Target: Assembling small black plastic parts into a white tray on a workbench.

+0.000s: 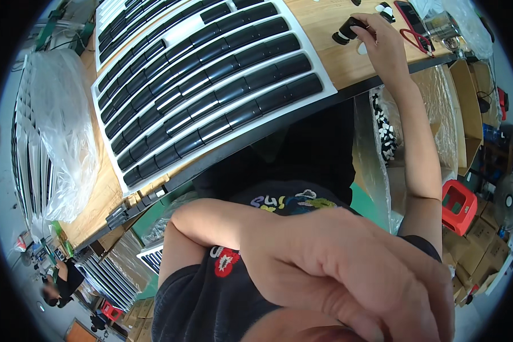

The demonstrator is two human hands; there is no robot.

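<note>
Right hand (382, 45) pinching black cylinder (347, 27), bare tabletop (313, 25) leftward; left hand (347, 262) clear of table edge (359, 88), cannot tell grip.

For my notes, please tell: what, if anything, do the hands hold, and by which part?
The right hand holds a short black cylinder near its upper end; whether the left hand holds anything cannot be told.

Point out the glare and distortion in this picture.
Head view: bright streaks glare off the glossy black cylinders; head view: the front edge of the table curves, and the corners are black; head view: the left hand looms large near the lens.
</note>
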